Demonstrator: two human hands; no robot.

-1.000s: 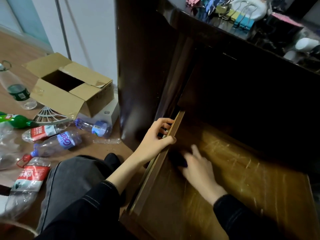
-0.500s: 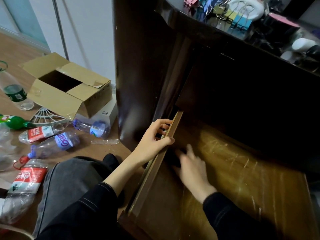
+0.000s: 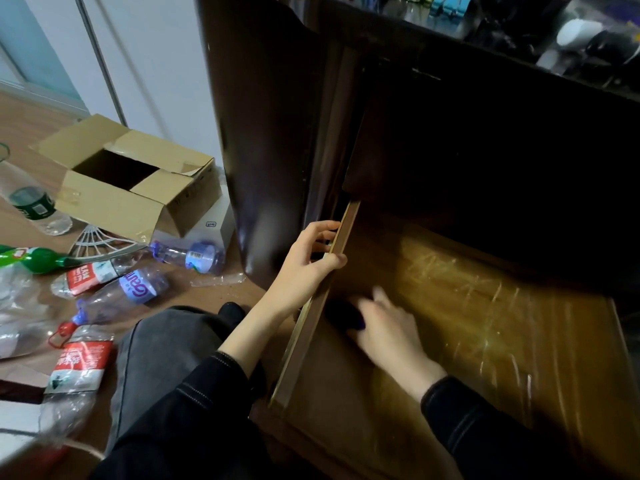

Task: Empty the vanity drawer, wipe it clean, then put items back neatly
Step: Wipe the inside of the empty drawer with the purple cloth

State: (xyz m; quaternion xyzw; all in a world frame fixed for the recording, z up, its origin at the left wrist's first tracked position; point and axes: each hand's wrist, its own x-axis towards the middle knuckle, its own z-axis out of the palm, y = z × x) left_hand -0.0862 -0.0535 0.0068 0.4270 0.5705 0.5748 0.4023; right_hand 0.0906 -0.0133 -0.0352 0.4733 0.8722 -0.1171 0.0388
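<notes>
The wooden vanity drawer point(image 3: 485, 306) is pulled out of the dark cabinet, and its scratched, shiny bottom is bare. My left hand point(image 3: 304, 268) grips the drawer's left side rail point(image 3: 311, 313), fingers curled over its outer face. Inside the drawer my right hand point(image 3: 388, 327) presses a dark cloth point(image 3: 344, 315) against the bottom, close to the left wall. The hand is blurred and covers most of the cloth.
On the vanity top point(image 3: 519, 32) stand binder clips, a white jar and dark containers. An open cardboard box point(image 3: 128, 181), a white box point(image 3: 214, 225) and several plastic bottles point(image 3: 138, 289) lie on the floor at the left. My knee point(image 3: 166, 358) is beside the drawer.
My right hand has slid with the cloth along the drawer's left wall, first toward the wall and then slightly back. The left hand has kept its grip on the rail.
</notes>
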